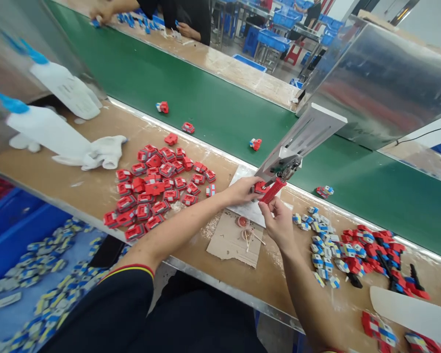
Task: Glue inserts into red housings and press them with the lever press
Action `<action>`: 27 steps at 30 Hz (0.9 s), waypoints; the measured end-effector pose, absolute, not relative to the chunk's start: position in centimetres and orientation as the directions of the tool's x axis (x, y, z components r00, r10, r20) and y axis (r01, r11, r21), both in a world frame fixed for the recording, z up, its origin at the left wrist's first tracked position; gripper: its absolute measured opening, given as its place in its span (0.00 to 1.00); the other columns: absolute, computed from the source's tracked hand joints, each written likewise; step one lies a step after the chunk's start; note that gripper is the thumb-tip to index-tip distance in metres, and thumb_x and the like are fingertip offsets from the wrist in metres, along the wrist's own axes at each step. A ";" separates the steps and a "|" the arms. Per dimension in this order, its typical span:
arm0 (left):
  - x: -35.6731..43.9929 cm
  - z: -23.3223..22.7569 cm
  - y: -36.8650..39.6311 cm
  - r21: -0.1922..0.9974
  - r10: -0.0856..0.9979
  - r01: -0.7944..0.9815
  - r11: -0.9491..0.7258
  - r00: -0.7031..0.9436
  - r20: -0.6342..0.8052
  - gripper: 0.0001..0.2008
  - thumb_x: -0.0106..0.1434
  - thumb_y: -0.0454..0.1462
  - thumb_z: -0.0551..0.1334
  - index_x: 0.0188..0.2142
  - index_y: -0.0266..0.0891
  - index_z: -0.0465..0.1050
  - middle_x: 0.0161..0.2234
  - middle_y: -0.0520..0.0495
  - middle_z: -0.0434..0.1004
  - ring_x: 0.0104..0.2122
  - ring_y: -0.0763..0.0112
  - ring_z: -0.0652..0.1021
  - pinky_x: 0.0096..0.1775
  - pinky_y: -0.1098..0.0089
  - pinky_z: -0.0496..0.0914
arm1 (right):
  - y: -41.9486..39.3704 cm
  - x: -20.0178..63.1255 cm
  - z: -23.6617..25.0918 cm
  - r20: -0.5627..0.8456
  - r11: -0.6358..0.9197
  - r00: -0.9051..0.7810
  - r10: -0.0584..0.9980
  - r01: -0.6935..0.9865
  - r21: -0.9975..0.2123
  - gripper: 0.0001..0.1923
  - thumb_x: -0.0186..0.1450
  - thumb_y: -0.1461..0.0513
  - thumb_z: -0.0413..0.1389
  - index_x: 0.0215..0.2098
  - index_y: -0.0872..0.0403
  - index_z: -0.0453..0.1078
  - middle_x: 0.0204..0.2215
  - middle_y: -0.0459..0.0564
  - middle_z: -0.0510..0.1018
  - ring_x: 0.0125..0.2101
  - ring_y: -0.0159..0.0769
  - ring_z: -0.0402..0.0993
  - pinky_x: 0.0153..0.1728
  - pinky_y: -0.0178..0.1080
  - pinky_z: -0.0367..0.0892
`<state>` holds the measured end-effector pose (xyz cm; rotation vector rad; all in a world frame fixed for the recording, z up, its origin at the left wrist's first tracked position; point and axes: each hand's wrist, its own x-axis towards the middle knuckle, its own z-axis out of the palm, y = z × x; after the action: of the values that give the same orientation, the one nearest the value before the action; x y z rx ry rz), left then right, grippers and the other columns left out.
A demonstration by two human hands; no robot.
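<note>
I hold a small red plastic block part (259,187) in my left hand (242,190), fingers pinched shut on it, right at the tip of a ribbed red tool handle (274,190) that my right hand (277,220) grips with fingers curled closed around it. The handle hangs from a grey metal fixture arm (301,139) sloping down from the far right. Both hands meet over the brown worktable (95,189), just above a torn piece of cardboard (230,242). To the left lies a heap of red block parts (156,189); to the right, a scatter of blue-and-white clips (321,245) and mixed red assemblies (375,250). Judging by the big left heap, much remains. Beyond, a few parts (255,143) ride the green conveyor belt (206,98). A white cloth glove (103,152) lies far left.
</note>
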<state>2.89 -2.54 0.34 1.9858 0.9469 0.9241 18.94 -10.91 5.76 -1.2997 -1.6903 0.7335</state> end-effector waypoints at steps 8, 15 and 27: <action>-4.6 3.4 2.6 0.710 0.896 0.558 -0.430 0.360 0.260 0.24 0.55 0.32 0.78 0.51 0.39 0.80 0.49 0.44 0.85 0.48 0.63 0.82 0.54 0.63 0.75 | -16.9 24.6 5.2 0.399 0.351 0.024 0.917 0.428 -0.833 0.13 0.72 0.52 0.59 0.33 0.49 0.71 0.40 0.53 0.81 0.43 0.45 0.80 0.42 0.45 0.73; -15.1 4.6 12.1 0.704 0.980 0.693 -0.156 0.021 0.197 0.19 0.73 0.43 0.66 0.59 0.37 0.73 0.57 0.40 0.77 0.53 0.59 0.80 0.54 0.52 0.78 | -24.5 24.3 3.7 0.396 0.402 -0.155 0.905 0.614 -0.679 0.05 0.72 0.57 0.61 0.39 0.50 0.73 0.38 0.51 0.83 0.35 0.39 0.81 0.31 0.37 0.75; -15.2 7.6 4.8 0.720 0.947 0.636 -0.280 0.058 0.316 0.25 0.63 0.34 0.73 0.57 0.27 0.74 0.40 0.53 0.75 0.47 0.69 0.81 0.61 0.41 0.71 | -19.6 20.7 1.7 0.431 0.613 -0.441 0.787 0.641 -0.462 0.06 0.73 0.66 0.59 0.43 0.50 0.77 0.35 0.50 0.85 0.34 0.39 0.77 0.35 0.39 0.76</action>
<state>-15.22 4.75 7.55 1.9545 1.5811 1.0852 20.67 -19.57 1.71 -1.1187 -2.2158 0.3056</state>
